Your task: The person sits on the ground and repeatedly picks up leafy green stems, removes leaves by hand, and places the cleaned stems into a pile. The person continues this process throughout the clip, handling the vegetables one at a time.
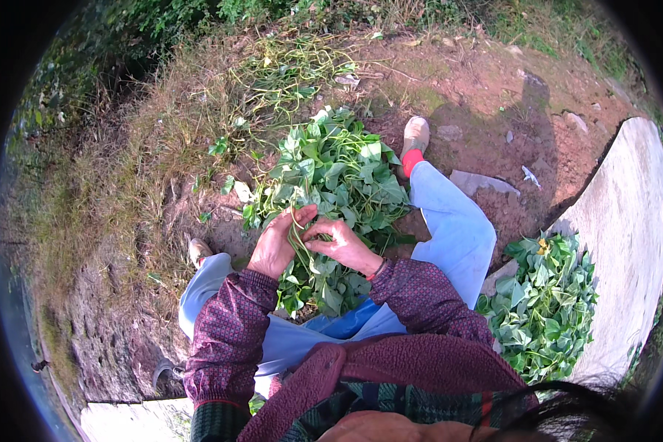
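A large heap of green leafy vines (pixel 359 177), which look like sweet potato vines, lies on the ground between my legs. Above its near part, my left hand (pixel 279 243) holds a few thin vine stems (pixel 298 240) between thumb and fingers. My right hand (pixel 343 246) is close beside it, thumb and forefinger pinched together at the same stems. Its other fingers are curled, and its fingertips partly cover the stems. Leaves hang below both hands.
To my right, a pile of picked leaves (pixel 547 309) lies against a pale stone slab (pixel 624 232). Stripped-looking stems (pixel 293 72) are strewn beyond the heap. Blue sheeting (pixel 342 320) shows between my thighs. A curved metal object (pixel 163 371) lies at left, near a drop towards water (pixel 19 315).
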